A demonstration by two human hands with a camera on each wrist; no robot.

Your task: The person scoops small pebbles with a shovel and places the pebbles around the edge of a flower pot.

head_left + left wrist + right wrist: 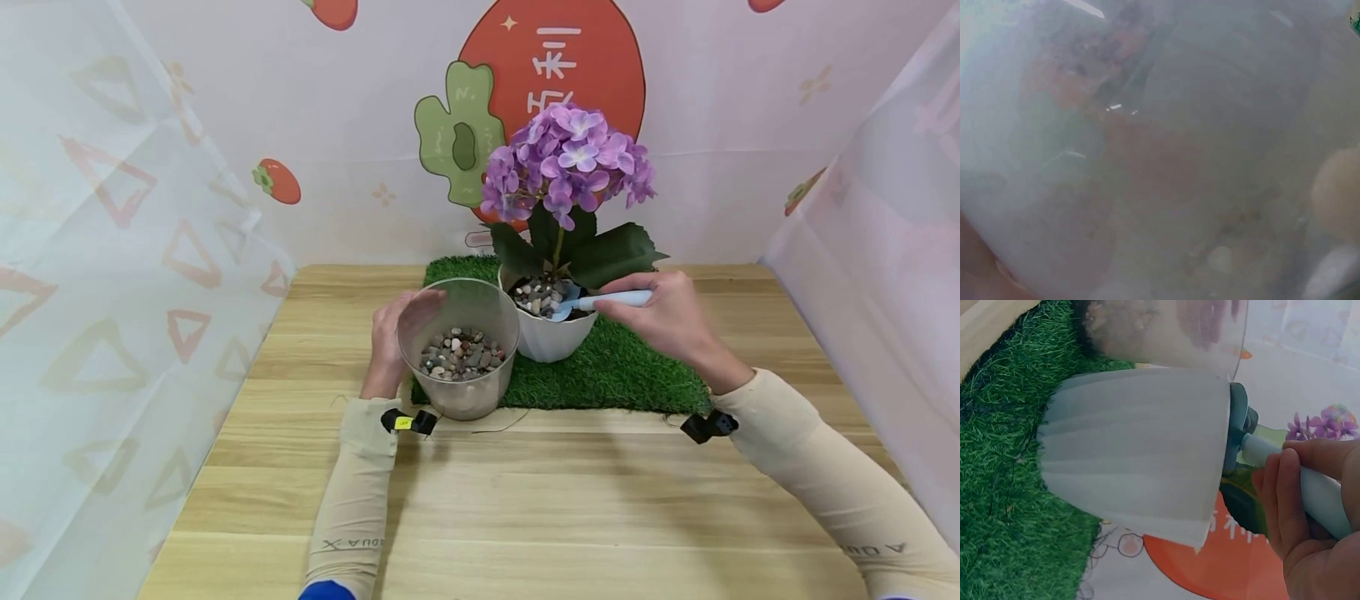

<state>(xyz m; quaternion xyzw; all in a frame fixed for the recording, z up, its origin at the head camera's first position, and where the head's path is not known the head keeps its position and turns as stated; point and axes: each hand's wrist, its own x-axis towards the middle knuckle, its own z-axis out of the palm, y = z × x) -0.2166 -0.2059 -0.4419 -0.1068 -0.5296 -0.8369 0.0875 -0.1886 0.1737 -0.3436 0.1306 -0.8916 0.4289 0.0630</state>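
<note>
In the head view, a clear plastic pot (pixel 459 396) holding several small pebbles (pixel 463 354) tilts a little on the mat's left end. My left hand (pixel 386 342) grips its left side, with fingers round behind the wall; the pot's cloudy wall (pixel 1166 156) fills the left wrist view. To the right stands a white flowerpot (pixel 551 337) with a purple hydrangea (pixel 573 162) and pebbles (pixel 536 293) on dark soil. My right hand (pixel 667 321) pinches the handle of a light-blue shovel (pixel 615 300), its blade on the pebbles inside the flowerpot's rim.
Both pots stand on a green artificial-grass mat (pixel 630 375) at the back of a wooden table (pixel 525 517). Behind and at the sides hang printed curtains (pixel 360 108). The hydrangea's broad leaves (pixel 618 257) spread right above my right hand.
</note>
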